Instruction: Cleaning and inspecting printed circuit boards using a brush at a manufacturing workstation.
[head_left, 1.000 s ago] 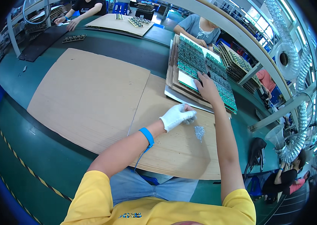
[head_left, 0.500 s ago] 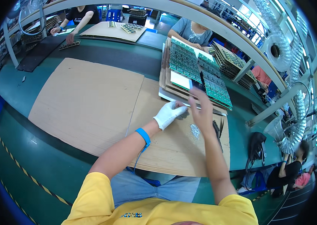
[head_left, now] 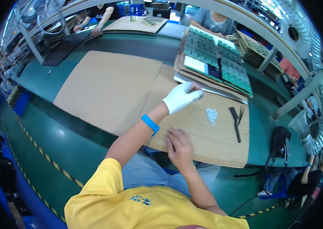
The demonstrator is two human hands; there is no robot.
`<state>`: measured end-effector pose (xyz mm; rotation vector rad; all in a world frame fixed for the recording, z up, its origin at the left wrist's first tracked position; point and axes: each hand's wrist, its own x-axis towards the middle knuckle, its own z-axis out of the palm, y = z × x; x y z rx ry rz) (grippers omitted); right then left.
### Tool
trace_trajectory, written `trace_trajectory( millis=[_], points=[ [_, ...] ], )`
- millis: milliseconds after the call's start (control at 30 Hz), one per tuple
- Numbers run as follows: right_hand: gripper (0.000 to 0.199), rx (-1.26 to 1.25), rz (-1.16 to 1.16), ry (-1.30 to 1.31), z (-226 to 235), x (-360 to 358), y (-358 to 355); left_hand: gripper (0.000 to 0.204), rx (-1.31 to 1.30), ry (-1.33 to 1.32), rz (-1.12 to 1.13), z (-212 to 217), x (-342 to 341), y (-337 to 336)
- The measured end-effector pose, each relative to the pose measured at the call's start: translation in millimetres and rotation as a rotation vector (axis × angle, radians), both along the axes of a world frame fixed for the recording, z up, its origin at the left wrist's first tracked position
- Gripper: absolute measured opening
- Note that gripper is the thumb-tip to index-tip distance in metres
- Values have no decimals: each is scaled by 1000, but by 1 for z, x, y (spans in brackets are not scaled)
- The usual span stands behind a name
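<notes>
My left hand, in a white glove with a blue strap at the wrist, hovers over the cardboard sheet in front of the stacked green circuit boards. Its thumb and fingertips come together; anything between them is too small to make out. Bare, my right hand rests at the cardboard's near edge with loosely bent fingers, the thumb apart, and no object visible in it. A pile of small shiny metal parts lies to the right of both hands. Beyond it are a black brush and dark tweezers.
The boards lie on layered cardboard at the table's far side, beneath a metal rail. Two people sit across the bench, near more boards. A black bag hangs by the right table end, and a clear flexible duct runs down there.
My right hand has come back from beside the circuit board stack to the near cardboard edge, uncovering the brush and tweezers. My left hand stays near the stack. The whole view has shifted.
</notes>
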<state>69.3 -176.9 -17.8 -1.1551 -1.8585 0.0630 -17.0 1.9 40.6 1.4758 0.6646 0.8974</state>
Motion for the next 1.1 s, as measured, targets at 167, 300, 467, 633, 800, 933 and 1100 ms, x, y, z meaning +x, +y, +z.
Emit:
trace_trajectory(
  millis=[167,300,467,633,800,933,1100],
  points=[
    [15,-19,50,64,-2,5,1,46,678,416,221,41,-88,-93],
    [16,-13,58,56,-9,4,0,62,759,945,437,34,-161,-154],
    [16,2,53,27,-7,1,-3,70,729,1452,455,-17,-216,-177],
    [17,-16,61,41,-8,5,-2,66,725,1485,440,-16,-219,-178],
    [18,-54,68,69,-9,7,-2,58,727,1497,421,2,-226,-177],
    [18,-48,61,60,-5,5,-2,43,844,1246,740,33,-249,-177],
    [17,-46,46,19,-5,4,-3,26,755,564,1053,72,-276,-165]
  ],
)
